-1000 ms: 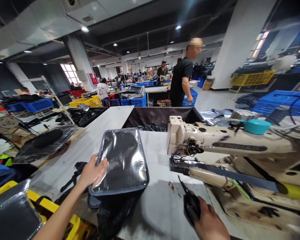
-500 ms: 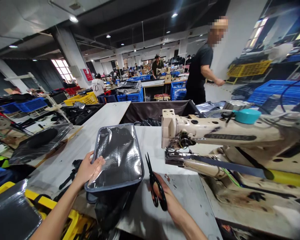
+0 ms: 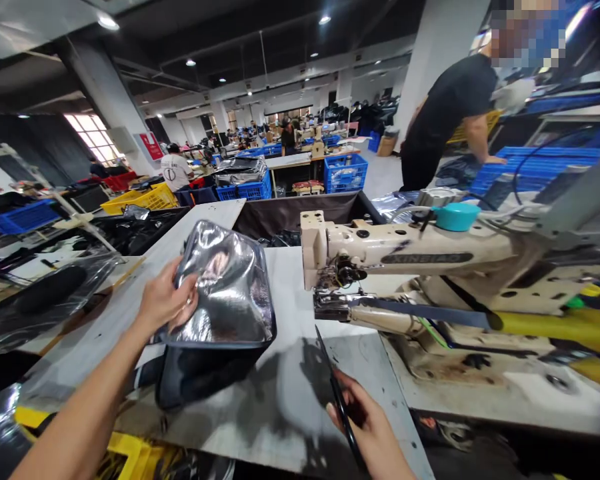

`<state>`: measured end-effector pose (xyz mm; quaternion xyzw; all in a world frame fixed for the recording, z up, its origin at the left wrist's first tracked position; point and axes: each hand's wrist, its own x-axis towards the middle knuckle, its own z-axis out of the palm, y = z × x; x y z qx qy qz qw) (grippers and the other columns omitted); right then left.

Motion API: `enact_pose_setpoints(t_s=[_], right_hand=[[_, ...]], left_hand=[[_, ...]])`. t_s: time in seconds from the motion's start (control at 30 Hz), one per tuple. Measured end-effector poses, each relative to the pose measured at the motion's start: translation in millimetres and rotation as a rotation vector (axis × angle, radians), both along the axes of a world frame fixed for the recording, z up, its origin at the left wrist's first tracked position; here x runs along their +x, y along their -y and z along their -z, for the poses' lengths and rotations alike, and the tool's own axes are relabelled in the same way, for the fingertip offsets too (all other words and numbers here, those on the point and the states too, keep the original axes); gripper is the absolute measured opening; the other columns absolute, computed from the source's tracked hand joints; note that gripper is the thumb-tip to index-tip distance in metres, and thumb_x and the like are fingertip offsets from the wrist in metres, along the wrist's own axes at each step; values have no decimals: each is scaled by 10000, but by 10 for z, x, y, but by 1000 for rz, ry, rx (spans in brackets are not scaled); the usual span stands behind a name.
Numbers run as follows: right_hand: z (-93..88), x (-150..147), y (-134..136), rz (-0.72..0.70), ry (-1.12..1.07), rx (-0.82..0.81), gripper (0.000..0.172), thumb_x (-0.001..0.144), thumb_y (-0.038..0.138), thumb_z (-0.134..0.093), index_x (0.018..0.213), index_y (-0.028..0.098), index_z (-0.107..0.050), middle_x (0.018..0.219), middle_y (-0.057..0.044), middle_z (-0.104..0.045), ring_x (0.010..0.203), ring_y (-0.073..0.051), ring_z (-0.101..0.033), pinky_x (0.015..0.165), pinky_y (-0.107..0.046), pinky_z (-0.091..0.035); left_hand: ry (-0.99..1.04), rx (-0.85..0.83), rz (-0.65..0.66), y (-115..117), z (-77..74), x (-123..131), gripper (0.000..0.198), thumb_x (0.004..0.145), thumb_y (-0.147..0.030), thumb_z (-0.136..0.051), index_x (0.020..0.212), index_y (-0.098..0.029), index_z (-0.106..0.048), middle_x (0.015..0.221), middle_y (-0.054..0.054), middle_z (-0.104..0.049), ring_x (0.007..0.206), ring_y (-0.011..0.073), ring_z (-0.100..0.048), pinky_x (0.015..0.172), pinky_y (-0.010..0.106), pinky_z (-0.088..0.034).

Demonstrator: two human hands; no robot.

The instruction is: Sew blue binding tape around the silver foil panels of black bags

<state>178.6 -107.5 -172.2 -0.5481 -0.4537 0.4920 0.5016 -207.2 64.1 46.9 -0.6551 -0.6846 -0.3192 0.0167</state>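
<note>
My left hand [image 3: 173, 300] grips the left edge of a black bag [image 3: 230, 293] with a shiny silvery-dark panel facing up and grey-blue edge binding. The bag tilts over the pale worktable [image 3: 285, 420], its darker body hanging below the panel. Lower right, my right hand [image 3: 363, 420] is closed round black scissors [image 3: 337, 393], seen edge-on, their point toward the sewing machine. The cream sewing machine [image 3: 390, 247] stands to the right, with a grey binding strip [image 3: 430, 313] running along its arm. The scissors are apart from both the bag and the machine.
A dark fabric-lined bin [image 3: 300, 210] lies behind the table. At lower left stands a yellow crate [image 3: 135, 453]. A co-worker in black [image 3: 450, 113] leans over a blue crate [image 3: 535, 173] at right. More blue crates [image 3: 345, 173] stand farther back.
The bag has tilted and shifted slightly left with my left hand. My right hand has moved right and down, turning the scissors edge-on. The co-worker has moved right and bent over.
</note>
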Motion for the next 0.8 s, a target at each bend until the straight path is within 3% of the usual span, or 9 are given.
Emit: enact_pose_setpoints(t_s=[0.13, 0.2, 0.27, 0.33, 0.4, 0.5, 0.57, 0.67, 0.8], right_hand=[[-195, 48, -24, 96, -43, 27, 730, 787, 578, -809, 1384, 187, -655, 739, 16, -499, 674, -182, -510, 649, -289, -481], [-271, 48, -62, 127, -65, 41, 734, 797, 586, -802, 1385, 176, -644, 744, 22, -471, 677, -173, -483, 646, -281, -472], [-318, 41, -96, 144, -81, 51, 739, 792, 600, -803, 1371, 167, -651, 744, 26, -453, 684, -170, -474, 657, -282, -476], [-334, 42, -120, 152, -91, 48, 750, 785, 618, -802, 1360, 159, -656, 737, 28, -451, 684, -170, -475, 660, -284, -477], [-319, 62, -133, 161, -85, 44, 759, 786, 623, -800, 1368, 158, -654, 726, 30, -450, 678, -171, -473, 648, -282, -466], [-262, 110, -151, 172, -54, 53, 728, 797, 600, -804, 1367, 169, -661, 717, 29, -453, 662, -166, -455, 615, -271, -434], [-224, 119, -169, 175, -43, 60, 701, 807, 584, -804, 1356, 171, -666, 714, 29, -460, 652, -160, -444, 599, -264, -413], [-193, 54, -204, 179, -58, 61, 674, 820, 561, -802, 1351, 171, -659, 728, 25, -487, 659, -154, -459, 606, -258, -404], [-179, -103, -233, 155, -132, 49, 696, 756, 497, -871, 1331, 165, -662, 712, 46, -459, 644, -135, -440, 609, -248, -401]], left_hand=[[-318, 267, 349, -496, -697, 948, 676, 928, -573, -642, 1430, -122, -596, 1136, 133, -733, 1119, 324, -687, 1030, 421, -492], [-282, 390, 429, -741, -844, 1309, 664, 1004, -554, -567, 1456, -68, -541, 1299, 161, -667, 1181, 288, -650, 1101, 462, -453], [-141, 469, 411, -946, -776, 1563, 579, 1049, -449, -519, 1482, -64, -494, 1437, 169, -569, 1288, 270, -585, 1159, 478, -414], [9, 427, 376, -1056, -472, 1724, 553, 1000, -314, -586, 1501, -104, -482, 1494, 169, -504, 1383, 286, -514, 1203, 473, -388], [115, 261, 426, -1024, 23, 1820, 636, 905, -240, -671, 1506, -146, -486, 1465, 177, -510, 1345, 300, -545, 1184, 466, -425], [367, -31, 593, -714, 857, 1924, 534, 931, -325, -640, 1427, -162, -528, 1305, 167, -581, 1023, 230, -677, 889, 388, -587], [505, -116, 640, -421, 1278, 2007, 427, 959, -366, -607, 1344, -190, -557, 1223, 140, -616, 921, 196, -677, 757, 328, -572], [584, -131, 672, -64, 1572, 2149, 347, 991, -368, -584, 1307, -231, -546, 1158, 104, -642, 924, 178, -666, 740, 297, -539], [662, -159, 649, 76, 1619, 2298, 346, 978, -350, -616, 1296, -239, -534, 1133, 98, -658, 954, 192, -667, 769, 318, -541]])
